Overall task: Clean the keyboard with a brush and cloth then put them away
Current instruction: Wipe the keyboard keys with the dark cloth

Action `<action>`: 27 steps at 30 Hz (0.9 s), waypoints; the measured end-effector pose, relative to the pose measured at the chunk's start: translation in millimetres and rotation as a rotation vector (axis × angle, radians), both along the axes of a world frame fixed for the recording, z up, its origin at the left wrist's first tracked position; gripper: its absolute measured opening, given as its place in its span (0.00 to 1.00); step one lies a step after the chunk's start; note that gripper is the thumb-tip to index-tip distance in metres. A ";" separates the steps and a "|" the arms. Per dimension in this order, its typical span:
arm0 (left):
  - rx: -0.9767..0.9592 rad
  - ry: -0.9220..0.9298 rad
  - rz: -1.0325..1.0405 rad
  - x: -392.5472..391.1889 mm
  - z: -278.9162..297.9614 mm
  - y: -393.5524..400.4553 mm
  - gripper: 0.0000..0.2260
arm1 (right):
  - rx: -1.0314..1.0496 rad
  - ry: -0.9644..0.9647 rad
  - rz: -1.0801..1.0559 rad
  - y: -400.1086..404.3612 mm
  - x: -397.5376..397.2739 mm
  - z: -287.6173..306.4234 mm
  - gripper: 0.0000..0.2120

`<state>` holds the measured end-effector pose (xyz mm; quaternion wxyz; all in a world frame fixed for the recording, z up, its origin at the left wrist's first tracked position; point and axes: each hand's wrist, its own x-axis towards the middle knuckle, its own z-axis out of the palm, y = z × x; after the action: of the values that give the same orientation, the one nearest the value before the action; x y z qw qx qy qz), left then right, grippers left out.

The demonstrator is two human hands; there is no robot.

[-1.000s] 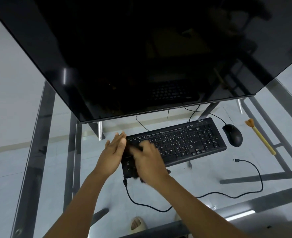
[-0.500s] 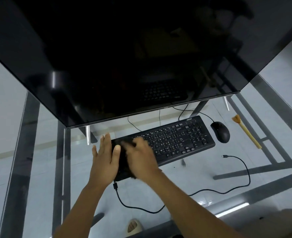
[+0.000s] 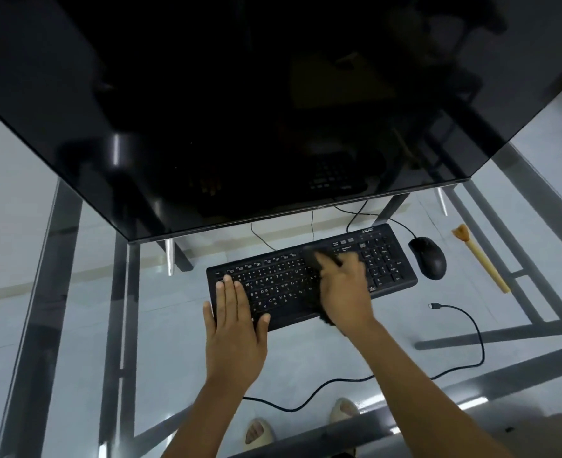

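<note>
While my right hand [image 3: 345,289] presses a dark cloth [image 3: 316,259] flat onto the middle of the Acer keyboard [image 3: 385,259], fingers wrapped over it, the board's long axis runs on rightward to the unwiped number pad. Left hand [image 3: 236,328] lies open, bracing the near-left corner. Beyond sit the mouse [image 3: 428,257] and wooden-handled brush [image 3: 481,259], apart.

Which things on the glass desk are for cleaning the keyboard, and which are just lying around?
For the job: keyboard, dark cloth under the right hand, left hand steadying the keyboard, brush.

Just lying about: mouse, loose cable, monitor.
</note>
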<state>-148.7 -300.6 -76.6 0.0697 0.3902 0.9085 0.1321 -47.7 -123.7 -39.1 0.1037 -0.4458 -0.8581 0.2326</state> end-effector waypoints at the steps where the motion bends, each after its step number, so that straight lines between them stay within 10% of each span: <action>1: -0.005 0.007 0.010 0.7 0.3 -0.4 0.32 | 0.062 -0.037 -0.003 -1.5 -0.9 -0.3 0.19; 5: -0.019 -0.011 0.041 6.1 1.8 5.3 0.30 | 0.115 -0.062 0.506 -32.7 -0.9 3.2 0.22; 9: -0.016 -0.020 0.025 7.2 2.2 7.6 0.30 | 0.040 -0.042 0.117 -9.2 -13.5 4.1 0.21; 14: 0.020 -0.051 0.011 1.3 3.1 1.5 0.32 | 0.015 -0.008 0.544 -43.9 -32.2 9.8 0.19; 18: 0.095 -0.155 0.115 -11.1 7.5 -11.7 0.45 | 0.057 -0.067 0.232 -27.5 -49.3 3.9 0.23; 22: 0.216 -0.278 0.078 -24.2 8.0 -25.2 0.47 | 0.082 -0.047 0.692 -60.8 -60.8 7.7 0.26; 27: 0.287 -0.354 0.026 -42.1 7.6 -33.6 0.53 | 0.085 -0.080 0.391 -56.7 -96.3 8.3 0.22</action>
<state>-190.9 -334.3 -68.9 0.1703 0.3553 0.8589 0.3272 -144.0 -180.4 -30.8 0.0411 -0.2746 -0.9409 0.1939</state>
